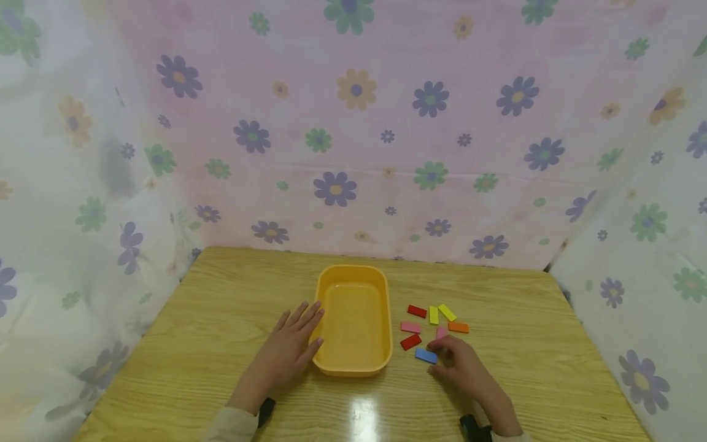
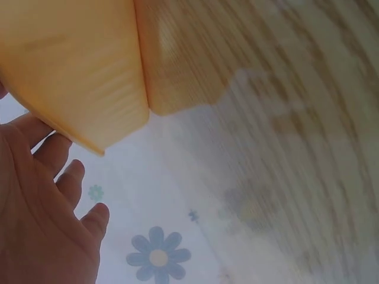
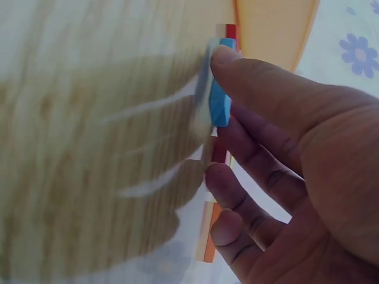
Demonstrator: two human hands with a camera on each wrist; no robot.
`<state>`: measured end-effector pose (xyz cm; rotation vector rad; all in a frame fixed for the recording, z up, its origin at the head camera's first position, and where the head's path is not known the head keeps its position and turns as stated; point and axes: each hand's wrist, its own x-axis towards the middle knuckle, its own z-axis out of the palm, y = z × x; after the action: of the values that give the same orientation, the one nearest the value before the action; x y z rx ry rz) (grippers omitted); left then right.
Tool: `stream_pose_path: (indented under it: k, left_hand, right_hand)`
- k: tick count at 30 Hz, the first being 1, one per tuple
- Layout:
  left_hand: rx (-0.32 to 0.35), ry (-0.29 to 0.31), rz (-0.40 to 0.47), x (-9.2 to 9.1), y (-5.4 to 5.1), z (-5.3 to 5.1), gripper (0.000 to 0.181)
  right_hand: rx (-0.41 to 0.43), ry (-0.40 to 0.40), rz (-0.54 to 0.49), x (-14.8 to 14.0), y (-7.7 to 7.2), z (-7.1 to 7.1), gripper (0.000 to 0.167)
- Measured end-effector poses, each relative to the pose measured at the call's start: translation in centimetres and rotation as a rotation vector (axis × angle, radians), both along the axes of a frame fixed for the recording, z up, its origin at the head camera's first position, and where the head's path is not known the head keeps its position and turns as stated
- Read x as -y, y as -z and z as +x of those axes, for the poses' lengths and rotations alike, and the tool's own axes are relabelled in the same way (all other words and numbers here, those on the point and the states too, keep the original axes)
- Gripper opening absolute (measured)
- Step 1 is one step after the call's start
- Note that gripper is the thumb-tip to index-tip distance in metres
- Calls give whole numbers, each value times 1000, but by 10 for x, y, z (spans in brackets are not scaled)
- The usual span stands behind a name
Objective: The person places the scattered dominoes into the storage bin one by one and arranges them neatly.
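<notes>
Picking up the blue block seems our step: near the yellow tray on the counter, our right hand pinches it, left hand loosely outstretched at the rim. Lifting needs steady pressure.

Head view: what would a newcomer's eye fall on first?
Probably the yellow tray on the wooden table, the left hand at its left side. Bright little blocks lie to its right, the right hand at the blue block. Behind hangs a flowered cloth.
</notes>
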<state>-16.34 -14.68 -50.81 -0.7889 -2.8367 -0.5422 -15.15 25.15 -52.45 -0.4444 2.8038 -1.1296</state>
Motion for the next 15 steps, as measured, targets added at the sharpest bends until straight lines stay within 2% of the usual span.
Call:
stream_pose_path:
  k: [6,15]
  left_hand:
    - [-25,-15,19,-2,2,1,62]
    - [-16,-31,31,-2,3,1,66]
  right_hand:
    - [22,-4,30,1,3,-5,29]
    - [5,-45,37,6,-1,-7,17]
